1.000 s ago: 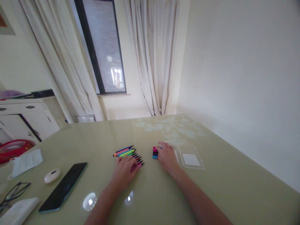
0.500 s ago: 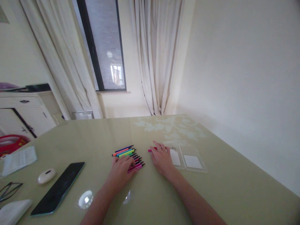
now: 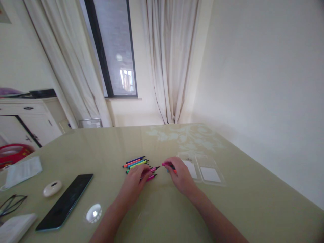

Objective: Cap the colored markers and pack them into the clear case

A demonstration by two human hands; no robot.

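Observation:
My left hand [image 3: 136, 176] pinches a pink felt-tip pen [image 3: 155, 168], its dark bare tip pointing right. Under and behind that hand lies a row of uncapped felt-tip pens [image 3: 136, 163] in several colours, partly hidden by the fingers. Close to the pen's tip, my right hand [image 3: 178, 172] is closed on a pink pen cap [image 3: 165, 164]. A small gap separates cap and tip. Beneath the right fingers, bits of blue and orange show, seemingly other caps [image 3: 174, 171], mostly covered by the hand.
An opened clear plastic case [image 3: 221, 182] with white inserts lies right of my right hand. On the left are a phone [image 3: 65, 202], a white oval object [image 3: 52, 188], glasses [image 3: 12, 204], a face mask [image 3: 24, 171] and a clear round object [image 3: 93, 213]. A wall borders the table's right side.
My left hand has lifted a pink pen from the row. My right hand has picked up a pink cap and turned from lying flat to pinching it.

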